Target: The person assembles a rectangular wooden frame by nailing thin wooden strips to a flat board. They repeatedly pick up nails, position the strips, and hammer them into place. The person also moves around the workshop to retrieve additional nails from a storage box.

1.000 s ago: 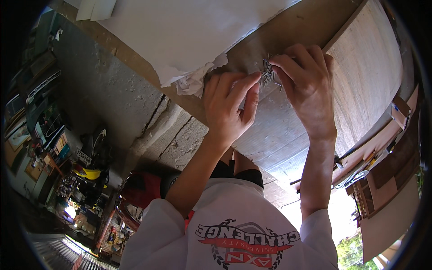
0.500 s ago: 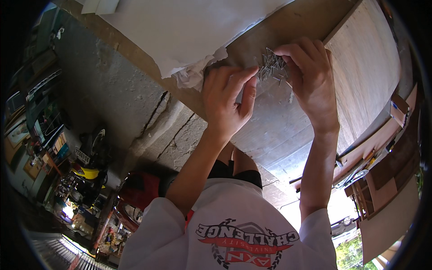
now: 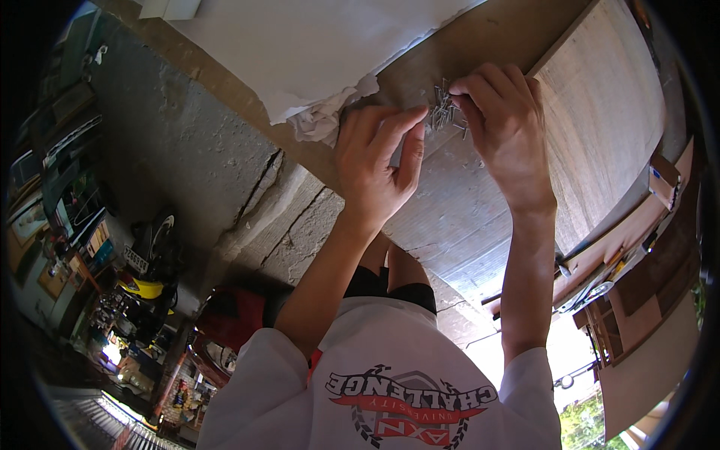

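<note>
Nails [image 3: 441,118] in a pile between left hand [image 3: 375,156] and right hand [image 3: 506,127]

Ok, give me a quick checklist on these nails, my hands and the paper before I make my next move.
1. Metal nails within reach: ok, piled between your hands on the wooden tabletop.
2. Nails lined up one way: not ok, they lie at mixed angles.
3. Right hand at the pile: ok, fingertips at its right side.
4. Left hand holding a nail: cannot tell, thumb and forefinger are close together but no nail shows clearly there.
5. Crumpled white paper clear of the nails: ok, it lies left of the pile.
</note>
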`<action>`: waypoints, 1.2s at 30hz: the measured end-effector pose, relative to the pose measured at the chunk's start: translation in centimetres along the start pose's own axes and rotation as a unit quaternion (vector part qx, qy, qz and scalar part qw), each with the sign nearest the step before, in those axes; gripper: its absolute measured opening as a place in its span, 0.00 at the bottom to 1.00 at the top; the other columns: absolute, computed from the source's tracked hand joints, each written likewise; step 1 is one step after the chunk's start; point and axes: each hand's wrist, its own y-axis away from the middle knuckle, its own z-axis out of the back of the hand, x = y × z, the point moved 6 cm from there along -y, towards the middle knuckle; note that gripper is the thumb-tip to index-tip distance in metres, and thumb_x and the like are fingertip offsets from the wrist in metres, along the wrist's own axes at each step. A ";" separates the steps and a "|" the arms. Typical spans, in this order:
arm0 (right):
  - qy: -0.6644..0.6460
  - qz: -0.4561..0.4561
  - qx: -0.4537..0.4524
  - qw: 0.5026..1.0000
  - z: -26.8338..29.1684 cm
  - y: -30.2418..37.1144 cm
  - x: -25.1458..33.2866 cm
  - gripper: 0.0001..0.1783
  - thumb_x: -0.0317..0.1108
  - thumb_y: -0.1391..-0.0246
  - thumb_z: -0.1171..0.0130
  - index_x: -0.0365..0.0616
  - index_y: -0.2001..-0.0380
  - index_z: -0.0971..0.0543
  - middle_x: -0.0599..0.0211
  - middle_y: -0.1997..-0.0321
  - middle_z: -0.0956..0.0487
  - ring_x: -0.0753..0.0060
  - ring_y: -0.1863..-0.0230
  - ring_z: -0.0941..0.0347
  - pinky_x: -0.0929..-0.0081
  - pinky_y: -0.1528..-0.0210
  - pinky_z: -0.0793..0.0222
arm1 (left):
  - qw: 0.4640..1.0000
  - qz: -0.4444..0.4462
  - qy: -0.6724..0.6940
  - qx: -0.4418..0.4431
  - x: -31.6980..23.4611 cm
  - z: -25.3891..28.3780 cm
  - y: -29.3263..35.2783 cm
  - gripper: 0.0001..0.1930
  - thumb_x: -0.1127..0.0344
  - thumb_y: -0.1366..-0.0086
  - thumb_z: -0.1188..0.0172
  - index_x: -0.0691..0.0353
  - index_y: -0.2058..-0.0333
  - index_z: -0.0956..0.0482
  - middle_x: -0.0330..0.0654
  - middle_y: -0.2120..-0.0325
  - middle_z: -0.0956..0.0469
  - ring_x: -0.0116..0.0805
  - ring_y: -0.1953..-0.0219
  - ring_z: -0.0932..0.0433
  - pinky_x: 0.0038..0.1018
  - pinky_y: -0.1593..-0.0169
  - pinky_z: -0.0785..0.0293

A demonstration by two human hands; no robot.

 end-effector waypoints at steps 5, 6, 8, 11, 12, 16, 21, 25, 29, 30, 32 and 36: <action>-0.058 -0.019 -0.058 0.996 0.8 0.1 -0.6 0.09 0.23 0.52 0.34 0.43 0.65 0.17 0.64 0.65 0.21 0.59 0.57 0.24 0.59 0.50 0.30 | 1.000 0.005 -0.005 0.003 0.0 0.0 0.1 0.11 0.76 0.38 0.33 0.59 0.56 0.14 0.41 0.66 0.19 0.38 0.63 0.23 0.31 0.58 0.27; -0.060 -0.018 -0.049 0.997 0.7 0.1 -0.6 0.09 0.23 0.52 0.34 0.44 0.65 0.18 0.65 0.65 0.21 0.59 0.57 0.24 0.60 0.50 0.30 | 1.000 0.004 -0.003 0.001 0.0 0.0 0.1 0.11 0.76 0.38 0.33 0.59 0.56 0.14 0.41 0.66 0.19 0.38 0.63 0.23 0.31 0.58 0.27; -0.049 -0.020 -0.035 0.998 0.9 0.2 -0.7 0.08 0.24 0.51 0.34 0.44 0.65 0.18 0.65 0.64 0.21 0.59 0.57 0.24 0.60 0.50 0.30 | 1.000 -0.014 -0.008 -0.013 0.1 0.0 0.0 0.13 0.75 0.40 0.32 0.56 0.56 0.15 0.40 0.68 0.20 0.39 0.67 0.24 0.33 0.62 0.28; -0.028 0.014 -0.017 0.999 1.0 0.0 -0.2 0.08 0.25 0.50 0.34 0.45 0.65 0.17 0.67 0.64 0.21 0.60 0.57 0.24 0.61 0.50 0.31 | 1.000 -0.022 -0.005 -0.022 0.1 -0.1 -0.1 0.15 0.75 0.41 0.31 0.55 0.55 0.15 0.39 0.69 0.21 0.39 0.69 0.24 0.34 0.63 0.28; -0.021 0.019 -0.008 1.000 0.9 -0.1 -0.1 0.07 0.25 0.50 0.33 0.45 0.65 0.17 0.67 0.64 0.21 0.61 0.57 0.24 0.61 0.50 0.31 | 1.000 -0.020 -0.005 -0.019 0.1 -0.1 -0.1 0.15 0.75 0.41 0.32 0.55 0.55 0.15 0.39 0.69 0.21 0.39 0.69 0.24 0.34 0.63 0.28; -0.014 0.009 0.034 0.999 0.5 -0.5 0.1 0.07 0.27 0.49 0.33 0.46 0.65 0.17 0.69 0.63 0.21 0.62 0.55 0.25 0.60 0.47 0.33 | 1.000 0.004 -0.006 0.004 0.0 -0.1 0.0 0.11 0.76 0.37 0.34 0.59 0.56 0.14 0.42 0.66 0.19 0.38 0.64 0.23 0.31 0.59 0.28; -0.008 0.005 0.059 0.998 -0.1 -0.8 -0.1 0.07 0.27 0.47 0.35 0.46 0.64 0.18 0.68 0.60 0.21 0.60 0.53 0.26 0.58 0.45 0.33 | 1.000 0.006 -0.008 0.008 0.0 -0.1 0.0 0.11 0.76 0.37 0.34 0.59 0.56 0.14 0.41 0.67 0.19 0.38 0.64 0.23 0.31 0.59 0.28; -0.010 0.008 0.065 0.998 -0.5 -0.8 -0.4 0.07 0.25 0.45 0.37 0.46 0.62 0.20 0.66 0.59 0.22 0.58 0.52 0.27 0.58 0.46 0.34 | 1.000 -0.004 -0.008 0.000 0.2 -0.1 -0.1 0.12 0.75 0.38 0.33 0.58 0.56 0.14 0.41 0.68 0.20 0.38 0.65 0.24 0.32 0.60 0.28; -0.052 0.003 0.047 0.998 -0.1 -0.8 -0.4 0.06 0.25 0.44 0.39 0.45 0.62 0.22 0.66 0.59 0.24 0.58 0.53 0.28 0.59 0.46 0.34 | 0.999 0.009 0.024 -0.022 0.1 0.1 -0.6 0.13 0.74 0.41 0.31 0.57 0.56 0.15 0.39 0.68 0.20 0.38 0.67 0.23 0.33 0.61 0.27; -0.060 0.006 0.038 0.997 0.1 -0.8 -0.3 0.06 0.25 0.44 0.39 0.45 0.62 0.22 0.66 0.59 0.23 0.59 0.53 0.28 0.59 0.47 0.34 | 0.999 0.019 0.038 -0.026 0.0 0.2 -0.8 0.13 0.74 0.41 0.30 0.58 0.56 0.15 0.39 0.68 0.19 0.38 0.66 0.23 0.32 0.61 0.27; -0.075 -0.002 0.026 0.997 0.6 -0.7 0.0 0.05 0.25 0.43 0.39 0.45 0.63 0.22 0.66 0.60 0.23 0.59 0.54 0.27 0.60 0.48 0.34 | 0.996 0.052 0.070 -0.030 -0.3 0.2 -1.0 0.12 0.74 0.41 0.29 0.59 0.57 0.15 0.39 0.67 0.18 0.35 0.66 0.22 0.31 0.60 0.26; -0.108 0.013 0.018 0.994 0.9 -0.4 1.1 0.03 0.26 0.42 0.38 0.44 0.65 0.21 0.67 0.65 0.22 0.60 0.58 0.26 0.62 0.49 0.34 | 0.988 0.104 0.113 -0.027 -0.5 -0.1 -1.3 0.11 0.72 0.41 0.27 0.60 0.59 0.15 0.39 0.66 0.16 0.29 0.66 0.20 0.28 0.60 0.26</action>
